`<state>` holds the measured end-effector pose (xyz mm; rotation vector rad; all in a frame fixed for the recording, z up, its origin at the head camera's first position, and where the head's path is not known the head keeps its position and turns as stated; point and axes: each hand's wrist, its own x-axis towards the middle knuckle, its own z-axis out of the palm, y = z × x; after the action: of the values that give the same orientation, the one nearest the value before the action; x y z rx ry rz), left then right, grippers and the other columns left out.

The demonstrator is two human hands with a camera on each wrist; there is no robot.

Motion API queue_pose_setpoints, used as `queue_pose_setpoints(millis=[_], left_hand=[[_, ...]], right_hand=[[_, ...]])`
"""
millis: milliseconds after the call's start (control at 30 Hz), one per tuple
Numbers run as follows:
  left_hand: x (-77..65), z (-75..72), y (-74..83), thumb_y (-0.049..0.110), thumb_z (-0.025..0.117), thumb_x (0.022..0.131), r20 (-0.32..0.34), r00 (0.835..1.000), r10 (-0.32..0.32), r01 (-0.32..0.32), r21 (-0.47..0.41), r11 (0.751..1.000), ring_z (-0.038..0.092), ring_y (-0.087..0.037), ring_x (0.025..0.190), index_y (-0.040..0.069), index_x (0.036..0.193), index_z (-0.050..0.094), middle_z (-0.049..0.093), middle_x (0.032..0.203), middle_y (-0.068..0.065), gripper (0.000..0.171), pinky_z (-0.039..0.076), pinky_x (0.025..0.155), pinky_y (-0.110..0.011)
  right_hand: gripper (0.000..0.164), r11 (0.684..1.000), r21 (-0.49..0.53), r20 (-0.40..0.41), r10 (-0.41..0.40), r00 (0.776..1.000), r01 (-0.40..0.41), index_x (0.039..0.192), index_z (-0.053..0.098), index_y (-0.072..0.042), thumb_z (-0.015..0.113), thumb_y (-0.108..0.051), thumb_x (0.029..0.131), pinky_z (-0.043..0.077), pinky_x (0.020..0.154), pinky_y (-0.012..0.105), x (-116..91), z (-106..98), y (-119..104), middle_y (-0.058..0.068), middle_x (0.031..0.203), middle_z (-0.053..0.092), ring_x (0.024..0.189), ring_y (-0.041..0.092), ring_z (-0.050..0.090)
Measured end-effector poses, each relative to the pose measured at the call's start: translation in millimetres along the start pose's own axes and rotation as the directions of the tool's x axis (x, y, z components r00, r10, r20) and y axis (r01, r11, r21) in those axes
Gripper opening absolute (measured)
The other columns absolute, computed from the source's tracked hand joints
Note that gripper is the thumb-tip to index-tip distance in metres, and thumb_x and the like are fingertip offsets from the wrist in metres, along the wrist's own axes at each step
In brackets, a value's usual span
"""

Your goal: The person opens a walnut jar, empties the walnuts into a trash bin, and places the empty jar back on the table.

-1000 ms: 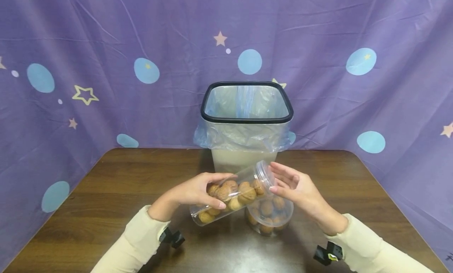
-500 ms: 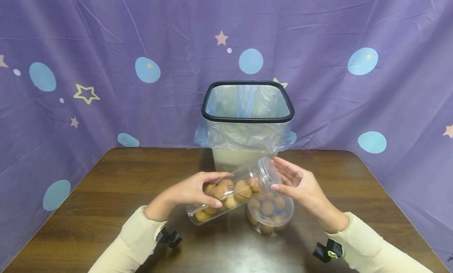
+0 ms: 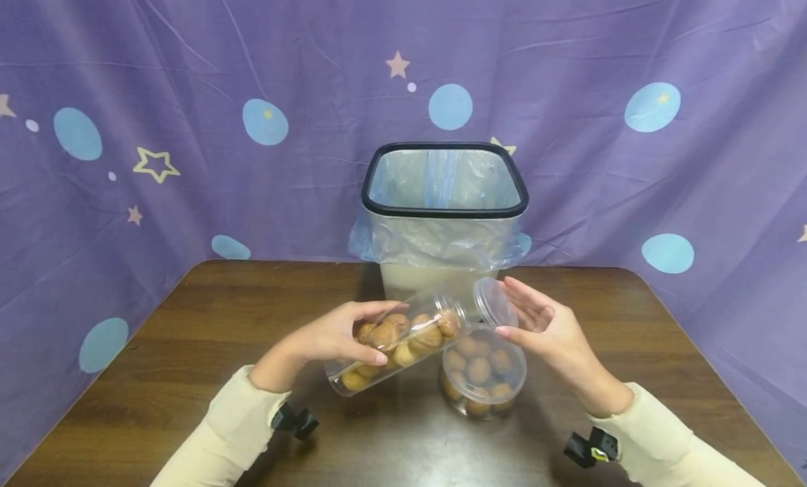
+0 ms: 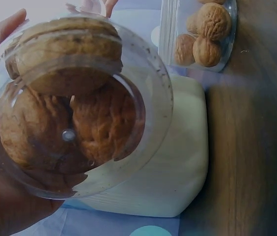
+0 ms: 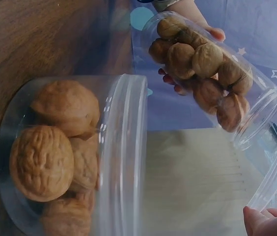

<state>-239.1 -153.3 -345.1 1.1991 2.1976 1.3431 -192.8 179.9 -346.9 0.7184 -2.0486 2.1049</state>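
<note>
My left hand (image 3: 337,340) is wrapped around a tall jar (image 3: 406,340) of clear, shiny plastic, in the shape of a cylinder. I hold it tilted above the middle of the table (image 3: 252,319), its mouth higher and turned to the right. Inside lie whole walnuts (image 3: 425,333), roundish and light brown, with wrinkled shells. With my right hand (image 3: 548,340) I pinch the edge of a lid (image 3: 494,303), which is a round, thin disc of translucent plastic with a low rim. It is just beside the mouth of the jar, and a small gap is between them.

Below, a little right of the table's middle, a short, wide tub (image 3: 484,375) stands upright with its cloudy cover on; through its smooth wall more walnuts are seen. Behind it, near the middle of the far edge, is a pale bin (image 3: 410,280) with rounded corners, a black rim (image 3: 441,212) and a crinkled, bluish bag (image 3: 435,242) folded over its outside. The table has dark brown wood grain.

One second ago the lid was sitting on the mouth of the jar; now it is apart. My left hand and the jar have moved slightly left, and my right hand slightly right. The tub stays at its place.
</note>
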Motion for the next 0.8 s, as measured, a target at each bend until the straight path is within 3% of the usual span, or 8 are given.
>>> queue_pose_setpoints(millis=[200, 400, 600, 800], left_hand=[[0.1, -2.2, 1.0, 0.013, 0.077, 0.076, -0.006, 1.0, 0.016, -0.016, -0.007, 1.0, 0.06, -0.02, 0.105, 0.005, 0.142, 0.04, 0.061, 0.123, -0.013, 0.076, 0.051, 0.088, -0.032], [-0.5, -3.2, 4.6, 0.011, 0.077, 0.075, -0.021, 1.0, 0.004, -0.005, -0.038, 0.999, 0.06, -0.018, 0.106, 0.007, 0.142, 0.04, 0.06, 0.124, -0.011, 0.077, 0.051, 0.088, -0.031], [-1.8, -5.8, 7.3, 0.012, 0.077, 0.075, -0.026, 1.0, 0.012, -0.012, -0.034, 0.999, 0.06, -0.017, 0.105, 0.006, 0.142, 0.04, 0.06, 0.124, -0.012, 0.077, 0.051, 0.088, -0.031], [-3.3, -9.8, 9.1, 0.012, 0.077, 0.075, -0.031, 0.999, 0.023, -0.023, -0.012, 1.0, 0.059, -0.016, 0.108, 0.007, 0.142, 0.04, 0.059, 0.127, -0.011, 0.077, 0.05, 0.09, -0.03]], right_hand=[[0.072, 1.0, -0.03, -0.007, -0.008, 1.0, 0.008, 0.136, 0.032, 0.018, 0.068, 0.014, 0.075, 0.037, 0.101, 0.018, -1, -2, 1, 0.009, 0.137, 0.052, 0.122, 0.003, 0.049], [0.073, 0.997, -0.068, -0.011, -0.033, 0.999, 0.033, 0.135, 0.033, 0.018, 0.07, 0.015, 0.073, 0.037, 0.1, 0.016, -3, -2, 5, 0.006, 0.136, 0.053, 0.122, 0.002, 0.049], [0.073, 0.987, -0.151, 0.007, -0.048, 0.999, 0.048, 0.134, 0.036, 0.017, 0.072, 0.013, 0.071, 0.038, 0.1, 0.015, -8, 2, 10, 0.022, 0.136, 0.048, 0.122, 0.0, 0.048], [0.072, 0.985, -0.162, 0.005, -0.064, 0.998, 0.064, 0.134, 0.037, 0.017, 0.072, 0.013, 0.071, 0.038, 0.099, 0.016, -10, 5, 12, 0.026, 0.135, 0.047, 0.121, 0.0, 0.049]])
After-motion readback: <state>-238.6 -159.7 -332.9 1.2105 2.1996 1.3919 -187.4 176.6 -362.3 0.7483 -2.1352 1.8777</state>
